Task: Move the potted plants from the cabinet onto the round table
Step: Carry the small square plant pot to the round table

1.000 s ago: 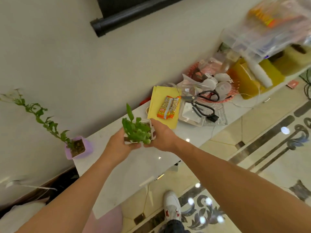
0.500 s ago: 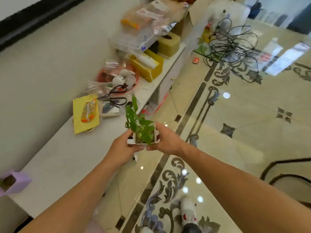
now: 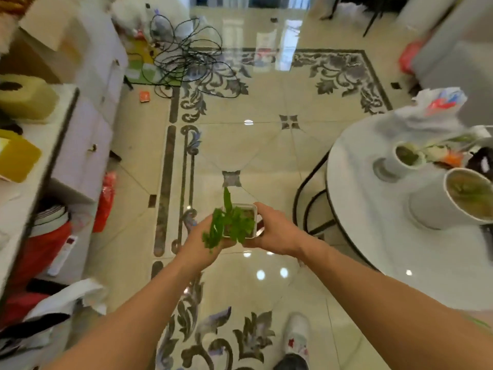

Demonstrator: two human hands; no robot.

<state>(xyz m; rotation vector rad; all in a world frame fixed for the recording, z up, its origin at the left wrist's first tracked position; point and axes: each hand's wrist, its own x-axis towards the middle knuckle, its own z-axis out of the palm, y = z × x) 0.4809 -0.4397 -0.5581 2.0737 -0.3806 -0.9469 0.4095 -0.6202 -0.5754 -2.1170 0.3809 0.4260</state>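
Glossy patterned floor lies under the small potted plant (image 3: pixel 237 222), carried clear of the cabinet (image 3: pixel 80 145) toward the round table (image 3: pixel 373 236). Left hand (image 3: pixel 205 247) and right hand (image 3: pixel 274 231) cup its white pot's sides; it looks light, with floppy leaves best left untouched.

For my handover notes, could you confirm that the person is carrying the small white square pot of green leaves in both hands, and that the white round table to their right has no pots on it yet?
Not quite: the head view shows two white pots already on the white round table. Both hands, left and right, do hold the small white square pot.
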